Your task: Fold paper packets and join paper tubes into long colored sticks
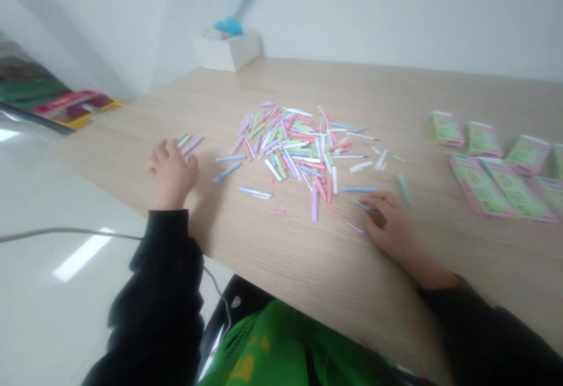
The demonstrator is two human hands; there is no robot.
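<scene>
A loose pile of slim pastel sticks point(285, 139), pen-like in shape, lies mid-table in purple, green, pink, blue and white; blur hides their exact kind. My left hand point(173, 173) is at the table's left side, fingers apart and slightly bent. Just beyond its fingertips lie a few sticks, one of them purple point(192, 146). My right hand point(393, 222) rests low at the right of the pile, thumb and fingers closed on a small blue stick point(363, 205). Close to it are a longer blue stick point(358, 189) and a thin purple piece point(354, 227).
Several pink and green packets point(484, 186) lie in rows at the right. Against the wall stands a white box point(231, 50) with something blue on top. A cable point(70, 231) runs past the table's left edge. Colourful packages point(79, 107) sit beyond the table at left.
</scene>
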